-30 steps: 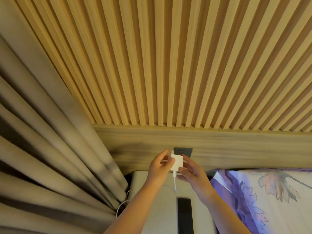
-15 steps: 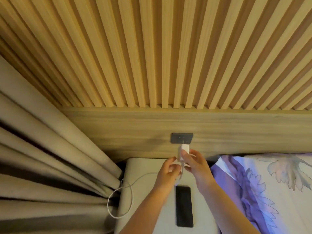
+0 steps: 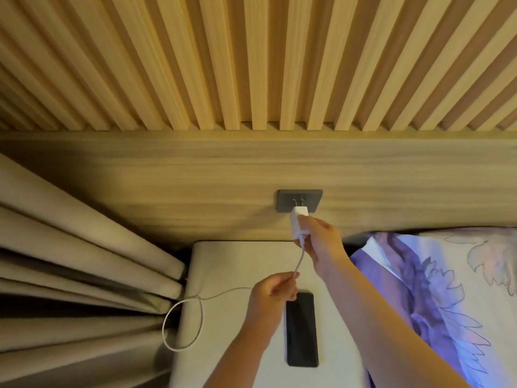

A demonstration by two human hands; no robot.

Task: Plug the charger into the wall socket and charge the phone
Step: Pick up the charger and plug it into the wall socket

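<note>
At the far left the beige curtain point(image 3: 78, 275) is hanging in folds against the side of the pale nightstand point(image 3: 223, 264), and the white charging cable point(image 3: 179, 326) is looping off that edge before running up toward you. Your left hand point(image 3: 272, 295) is now pinching the cable lightly between thumb and fingertips, low over the nightstand, where half a second ago it was up beside the charger helping to steady it; you are handing the insertion over to the other side and managing slack instead. The black phone point(image 3: 301, 330) is lying face up and flat on the nightstand just beside that hand, with nothing plugged into it yet as far as the view shows. Further right, your right hand point(image 3: 321, 245) is gripping the white charger point(image 3: 298, 224) closed around its body and pushing it up at the dark wall socket point(image 3: 300, 200); the two prongs are now reaching the slots, though metal is still showing, so it looks only partly seated. Beyond your forearm the purple floral pillow point(image 3: 436, 292) is lying against the wooden headboard panel point(image 3: 167, 175). Likely next: pressing home, then connecting the phone.
</note>
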